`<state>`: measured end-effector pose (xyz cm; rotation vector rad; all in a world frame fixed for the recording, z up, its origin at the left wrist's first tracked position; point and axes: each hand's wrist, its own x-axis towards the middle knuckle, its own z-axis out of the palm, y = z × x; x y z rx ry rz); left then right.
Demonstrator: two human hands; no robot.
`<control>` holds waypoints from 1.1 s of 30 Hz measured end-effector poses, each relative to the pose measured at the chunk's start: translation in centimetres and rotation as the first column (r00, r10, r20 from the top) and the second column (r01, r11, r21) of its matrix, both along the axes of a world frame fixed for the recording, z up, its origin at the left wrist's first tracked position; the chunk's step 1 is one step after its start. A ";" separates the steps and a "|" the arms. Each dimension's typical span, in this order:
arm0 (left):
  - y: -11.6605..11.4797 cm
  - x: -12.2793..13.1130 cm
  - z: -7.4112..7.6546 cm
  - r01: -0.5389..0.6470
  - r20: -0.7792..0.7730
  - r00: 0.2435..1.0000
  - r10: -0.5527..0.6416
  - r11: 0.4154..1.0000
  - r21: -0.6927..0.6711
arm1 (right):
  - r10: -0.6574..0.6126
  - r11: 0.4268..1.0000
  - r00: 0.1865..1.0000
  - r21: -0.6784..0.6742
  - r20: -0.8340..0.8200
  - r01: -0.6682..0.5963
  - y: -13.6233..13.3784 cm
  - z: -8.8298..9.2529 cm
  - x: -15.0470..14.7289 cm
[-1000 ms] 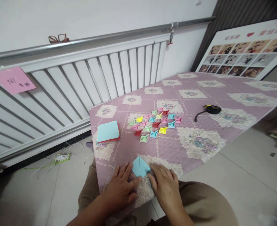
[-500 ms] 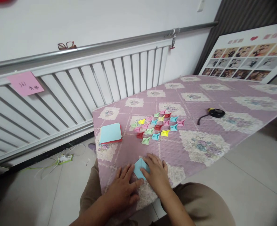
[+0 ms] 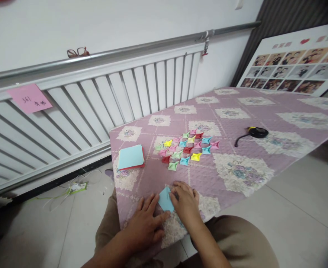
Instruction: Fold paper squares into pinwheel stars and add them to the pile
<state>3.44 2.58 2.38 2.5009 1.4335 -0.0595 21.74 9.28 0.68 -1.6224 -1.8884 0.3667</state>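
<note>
A folded light-blue paper (image 3: 164,200) lies on the pink quilted table cover (image 3: 225,175) near its front edge. My left hand (image 3: 145,223) rests flat with fingers stretched out, its fingertips on the paper's left edge. My right hand (image 3: 184,203) lies over the paper's right part, fingers bent down and pressing on it. Further back sits a cluster of several small folded paper pieces (image 3: 187,148) in pink, red, green, blue and yellow. A stack of square papers (image 3: 130,158), blue on top and red beneath, lies at the left.
A black and yellow tape measure (image 3: 254,132) lies on the right of the table. A white radiator (image 3: 97,108) with a pink note (image 3: 28,98) and red glasses (image 3: 76,52) runs behind. A photo board (image 3: 295,63) leans at the back right. Cords (image 3: 69,188) lie on the floor.
My right hand has slid left and further over the blue paper, covering more of it. My left hand has stayed at the paper's left edge. The view shifted slightly.
</note>
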 end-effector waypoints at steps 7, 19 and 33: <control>0.0 0.1 0.2 0.002 0.004 1.000 -0.002 1.000 0.007 | 0.068 0.998 0.997 0.005 -0.041 -0.068 -0.2 0.3 0.2; 0.1 0.0 0.2 0.000 0.034 0.999 0.000 1.000 -0.002 | 0.219 0.974 0.976 -0.059 -0.006 -0.219 0.1 -0.3 1.3; 0.1 -0.1 0.1 -0.004 0.048 0.999 0.004 1.000 -0.004 | 0.401 0.905 0.903 0.085 0.153 -0.416 -0.2 0.0 2.7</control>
